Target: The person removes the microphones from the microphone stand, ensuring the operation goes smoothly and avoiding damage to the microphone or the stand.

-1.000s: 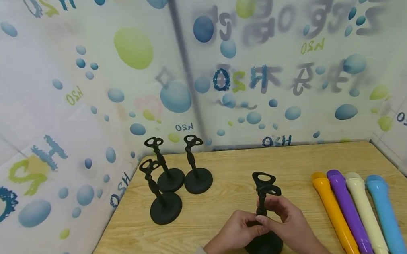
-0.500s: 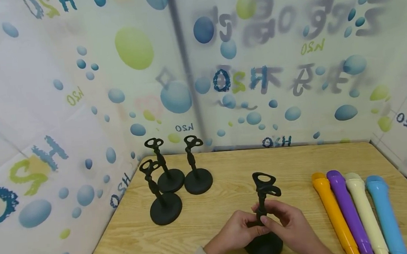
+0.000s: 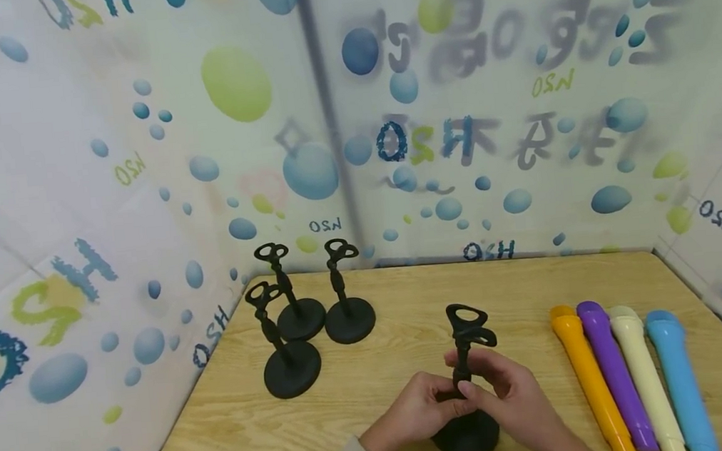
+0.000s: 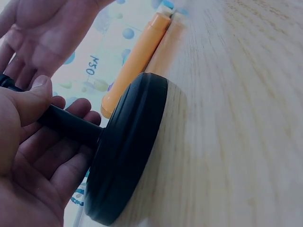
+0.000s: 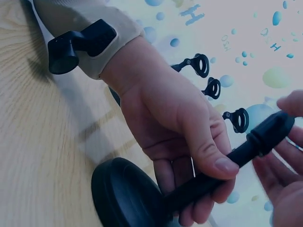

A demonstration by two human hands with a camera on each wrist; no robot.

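Observation:
A black desktop microphone stand (image 3: 466,437) with a round base and a two-ring clip on top stands upright on the table. My left hand (image 3: 412,411) grips its pole just above the base, thumb in front and fingers curled behind, as the left wrist view also shows. Higher up, my right hand (image 3: 517,394) has thumb and fingers around the collar (image 5: 272,130) of the pole, below the clip. The left wrist view has the base (image 4: 128,151) resting on the wood, and my right palm (image 4: 52,33) facing it; the clip is outside that view.
Three more black microphone stands (image 3: 292,369) are grouped at the back left. To the right lie an orange microphone (image 3: 590,381), a purple one (image 3: 615,375), a cream one (image 3: 646,376) and a blue one (image 3: 680,376), side by side. Patterned curtains (image 3: 496,221) border the table.
My right thumb and fingers have shifted slightly around the collar. My left hand keeps its grip and the stand stays in place. The head view has moved very slightly.

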